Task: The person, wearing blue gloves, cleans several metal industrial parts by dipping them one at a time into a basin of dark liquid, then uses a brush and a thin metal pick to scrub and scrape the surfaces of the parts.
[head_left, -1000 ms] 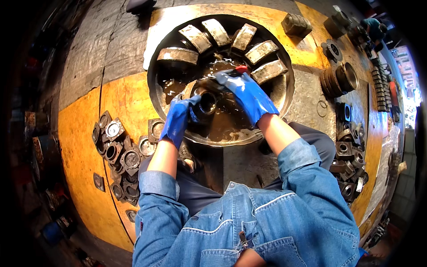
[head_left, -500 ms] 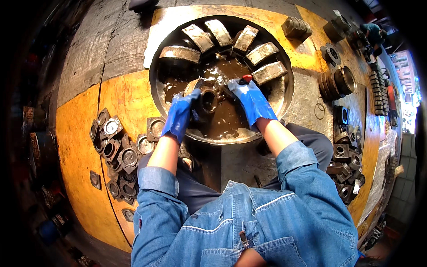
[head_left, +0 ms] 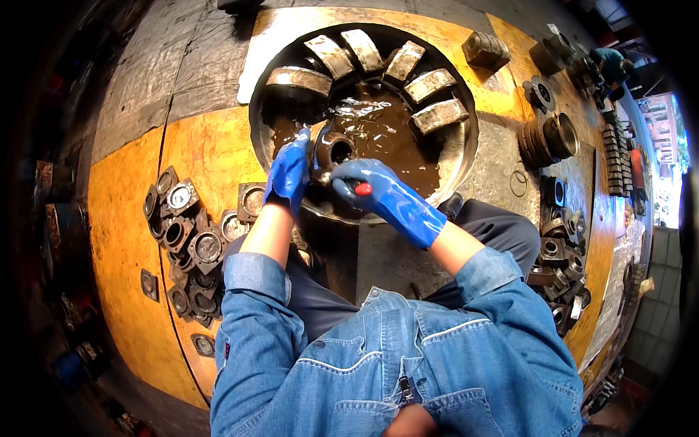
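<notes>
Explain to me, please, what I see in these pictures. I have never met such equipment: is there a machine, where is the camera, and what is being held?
There is no machine working here, only a person in blue gloves. The camera sits on the person's head and looks down; its wide lens bends straight edges. The left hand grips a dark metal part with a round hole. The right hand, beside it, holds a red-ended tool, mostly hidden. Both are over a round tub of brown liquid, with six metal blocks along its far side. Loose metal pieces lie on yellow boards at the left.
</notes>
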`<state>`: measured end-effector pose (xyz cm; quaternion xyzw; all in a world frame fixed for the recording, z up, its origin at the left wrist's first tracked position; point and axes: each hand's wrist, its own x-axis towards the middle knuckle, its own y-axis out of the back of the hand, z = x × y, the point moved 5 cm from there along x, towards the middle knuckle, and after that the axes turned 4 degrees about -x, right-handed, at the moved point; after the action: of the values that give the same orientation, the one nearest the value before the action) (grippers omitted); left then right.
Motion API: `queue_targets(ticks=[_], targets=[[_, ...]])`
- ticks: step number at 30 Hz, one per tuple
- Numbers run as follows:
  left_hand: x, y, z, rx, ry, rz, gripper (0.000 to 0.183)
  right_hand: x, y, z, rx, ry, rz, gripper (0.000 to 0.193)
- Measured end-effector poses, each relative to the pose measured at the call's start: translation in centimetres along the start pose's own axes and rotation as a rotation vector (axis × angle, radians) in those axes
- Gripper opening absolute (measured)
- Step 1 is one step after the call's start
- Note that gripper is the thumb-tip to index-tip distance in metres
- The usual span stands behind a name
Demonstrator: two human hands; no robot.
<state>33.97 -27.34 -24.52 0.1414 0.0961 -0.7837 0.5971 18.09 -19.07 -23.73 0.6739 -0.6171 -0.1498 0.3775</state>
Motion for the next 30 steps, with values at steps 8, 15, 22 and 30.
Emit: queue_targets(ticks=[8, 15, 22, 30], targets=[[-0.1, 0.5, -0.3, 0.096, -0.061, 0.021, 0.058, -3.0, 2.3, 3.7, -0.216, -0.331, -0.366, 0.024], [0.6, 0.0, -0.9, 0.047, -0.012, -0.125, 0.054, -0.2, 3.6, 3.4, -0.340, 0.018, -0.143, 0.016], [0.8, -0.8, 0.3, 0.111, 0.000, -0.151, 0.043, 4.1, 2.0, 4.4, -0.554, 0.267, -0.426, 0.032], [1.2, -1.1, -0.6, -0.023, 0.220, -0.075, 0.047, 1.0, 1.6, 8.6, 0.142, -0.905, -0.277, 0.037]])
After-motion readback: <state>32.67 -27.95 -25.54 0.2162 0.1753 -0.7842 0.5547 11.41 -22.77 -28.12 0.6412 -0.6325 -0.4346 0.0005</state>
